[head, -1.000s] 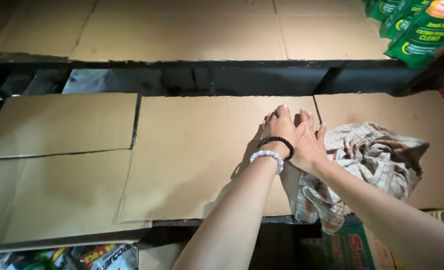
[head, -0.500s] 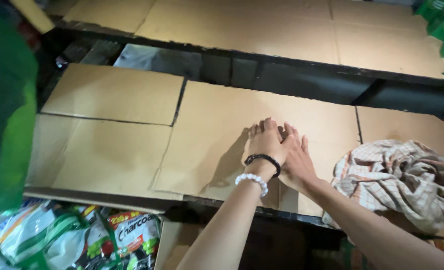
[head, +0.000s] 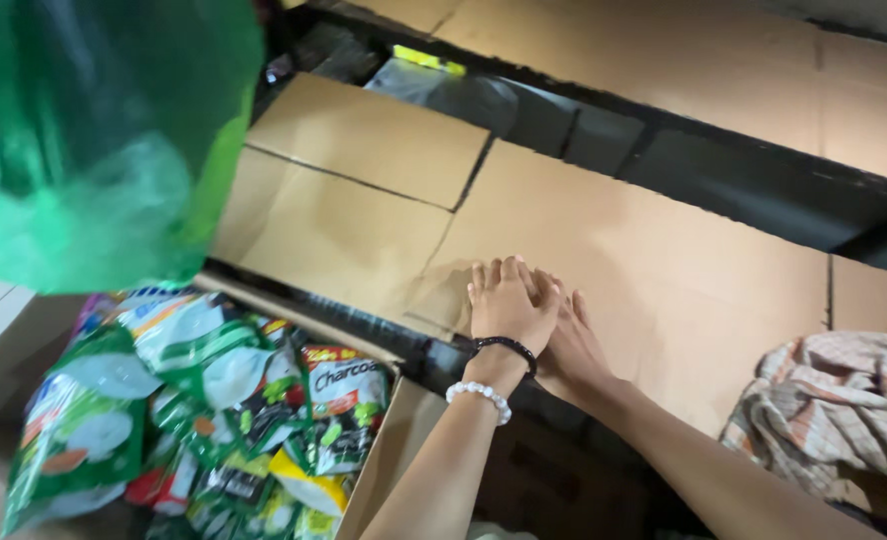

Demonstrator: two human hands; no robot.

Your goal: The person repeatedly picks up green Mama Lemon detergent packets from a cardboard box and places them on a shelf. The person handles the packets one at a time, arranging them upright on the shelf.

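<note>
Stretching across the whole middle of the scene is a shelf lined with flat brown cardboard sheets [head: 654, 250], the big one in the centre butting against two smaller panels on the left, dark seams showing between them. Behind it runs a black metal frame [head: 764, 190], and beyond that another cardboard-covered level [head: 664, 60] sits higher up. Up close at the top left, a blurred green plastic bag [head: 94, 140] fills the corner, too soft to make out more. Down below the shelf edge, an open carton [head: 384, 450] brims with glossy snack packets [head: 214, 400] in green, white, red and yellow, piled loosely. Over at the right edge lies a crumpled checked cloth [head: 834, 420], beige and grey, resting on the cardboard, well apart from the hands. Now the hands: both lie on the big centre sheet near its front edge, palms down, fingers straight and held close. The left hand [head: 507, 300] rests partly on top of the right hand [head: 571, 345], the two overlapping and pressing flat onto the cardboard, gripping nothing. On the left wrist sit a dark beaded bracelet [head: 505, 345] and, just behind it, a white beaded bracelet [head: 480, 398].
</note>
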